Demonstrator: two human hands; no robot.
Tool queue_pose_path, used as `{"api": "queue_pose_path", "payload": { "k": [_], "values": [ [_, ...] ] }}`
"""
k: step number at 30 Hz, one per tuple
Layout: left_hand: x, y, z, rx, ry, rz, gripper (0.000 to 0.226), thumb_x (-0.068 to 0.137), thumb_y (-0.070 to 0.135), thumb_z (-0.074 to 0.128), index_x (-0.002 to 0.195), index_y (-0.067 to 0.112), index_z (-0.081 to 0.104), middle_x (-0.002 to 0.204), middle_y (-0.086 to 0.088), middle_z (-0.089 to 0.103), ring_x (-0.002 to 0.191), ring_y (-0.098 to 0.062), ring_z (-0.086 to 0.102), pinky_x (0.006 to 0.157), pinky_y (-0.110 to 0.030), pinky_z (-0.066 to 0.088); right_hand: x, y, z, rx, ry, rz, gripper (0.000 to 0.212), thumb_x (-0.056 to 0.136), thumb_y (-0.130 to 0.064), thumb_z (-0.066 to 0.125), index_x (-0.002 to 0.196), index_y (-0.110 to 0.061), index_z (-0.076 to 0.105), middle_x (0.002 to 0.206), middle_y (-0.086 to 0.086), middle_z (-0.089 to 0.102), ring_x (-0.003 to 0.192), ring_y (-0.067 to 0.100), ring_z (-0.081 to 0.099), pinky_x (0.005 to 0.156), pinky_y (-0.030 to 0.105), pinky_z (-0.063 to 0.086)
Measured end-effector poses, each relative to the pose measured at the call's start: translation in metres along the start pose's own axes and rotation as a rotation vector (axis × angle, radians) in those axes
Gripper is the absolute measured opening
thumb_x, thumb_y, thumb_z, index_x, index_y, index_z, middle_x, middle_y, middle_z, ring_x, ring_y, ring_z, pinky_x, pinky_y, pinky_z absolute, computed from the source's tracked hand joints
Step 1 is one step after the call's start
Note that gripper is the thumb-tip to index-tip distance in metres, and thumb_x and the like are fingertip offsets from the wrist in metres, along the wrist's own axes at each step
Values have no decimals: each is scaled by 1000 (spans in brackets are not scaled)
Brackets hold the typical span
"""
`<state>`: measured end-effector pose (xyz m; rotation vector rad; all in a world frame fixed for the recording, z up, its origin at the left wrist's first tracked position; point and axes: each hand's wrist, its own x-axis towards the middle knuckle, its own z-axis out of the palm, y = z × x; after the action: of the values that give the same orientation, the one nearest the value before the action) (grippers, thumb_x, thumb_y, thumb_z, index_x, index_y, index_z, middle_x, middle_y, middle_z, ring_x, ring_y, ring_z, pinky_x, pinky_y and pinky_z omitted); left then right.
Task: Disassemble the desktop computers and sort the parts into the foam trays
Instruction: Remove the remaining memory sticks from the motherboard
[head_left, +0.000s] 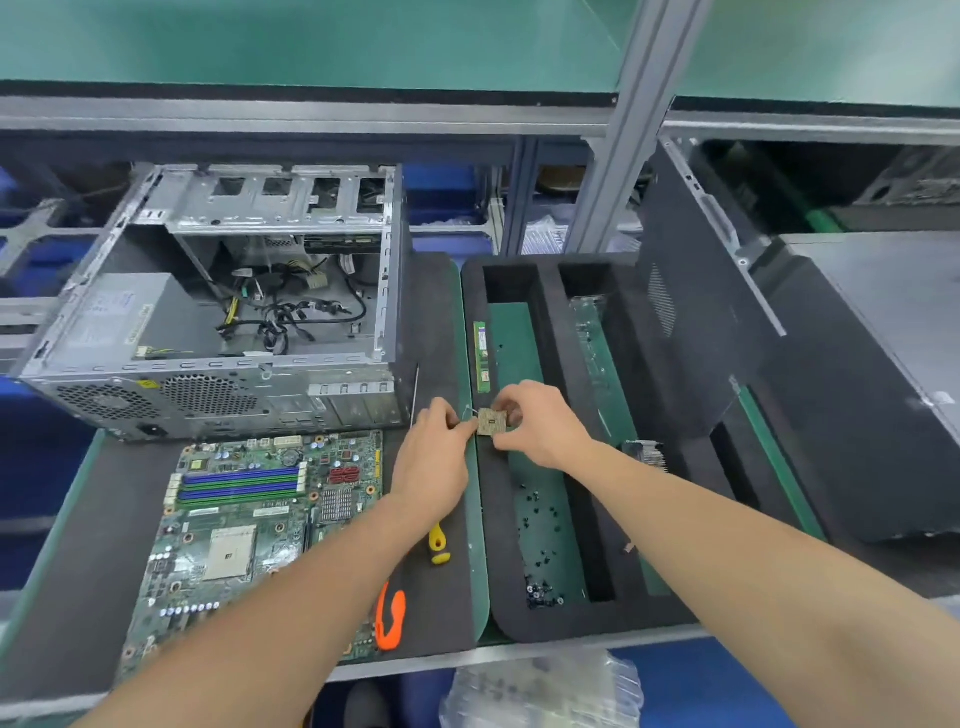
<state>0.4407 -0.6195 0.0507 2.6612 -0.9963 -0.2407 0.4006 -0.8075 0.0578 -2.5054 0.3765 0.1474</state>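
Pinching a small square processor chip between them, both hands meet above the left wall of the black foam tray. The left hand holds the chip's left edge with curled fingertips, and the right hand grips its right side between thumb and fingers, so the chip hangs pin side up, clear of the foam. Just beyond it a green memory stick lies along the left edge of the tray's left compartment, and loose black screws are scattered at the near end of that compartment. What looks like a heat sink sits further right in the tray, though it is blurred. On the counter to the left lies a bare motherboard, and behind it the opened computer case rests on its side. A yellow screwdriver and an orange tool lie between the motherboard and the tray, partly under the left forearm.
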Motion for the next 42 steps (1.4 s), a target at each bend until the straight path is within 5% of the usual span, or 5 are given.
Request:
{"api": "queue_pose_path", "payload": {
  "k": [9, 16, 22, 26, 42],
  "values": [
    [-7, -6, -15, 30, 98, 123, 42, 92, 6, 54, 130, 15, 69, 115, -7, 60, 103, -32, 57, 91, -43, 47, -25, -12, -6, -64, 84, -113, 46, 90, -37, 71, 133, -23, 61, 130, -6, 47, 107, 16, 58, 89, 35, 53],
    [-94, -119, -48, 192, 405, 243, 24, 85, 19, 50, 92, 15, 73, 92, 0, 67, 89, -29, 60, 84, -42, 41, -54, -123, 60, -57, 106, -442, 22, 96, -26, 60, 109, -13, 72, 103, 2, 67, 101, 24, 60, 93, 39, 48],
    [-162, -211, -66, 174, 370, -46, 40, 87, 20, 50, 121, 20, 70, 138, -5, 57, 124, -28, 56, 101, -51, 36, -71, -205, 154, 33, 104, -316, 35, 96, -37, 59, 121, -14, 67, 129, 5, 55, 122, 25, 51, 106, 45, 43],
    [-177, -233, -62, 156, 169, -50, 57, 100, 36, 29, 153, 25, 47, 167, -5, 28, 156, -25, 23, 119, -54, 27, -77, -220, 186, -102, 172, -233, 51, 90, -54, 52, 129, -23, 60, 162, 2, 25, 146, 24, 27, 120, 45, 27],
    [-177, -245, -48, 40, 165, -55, 53, 108, 35, 35, 161, 32, 30, 171, -1, 16, 159, -19, 1, 125, -50, 17, -81, -222, 185, -184, 119, -220, 59, 82, -62, 63, 134, -37, 49, 166, -7, 12, 148, 21, 22, 122, 44, 22]
  ]
}}
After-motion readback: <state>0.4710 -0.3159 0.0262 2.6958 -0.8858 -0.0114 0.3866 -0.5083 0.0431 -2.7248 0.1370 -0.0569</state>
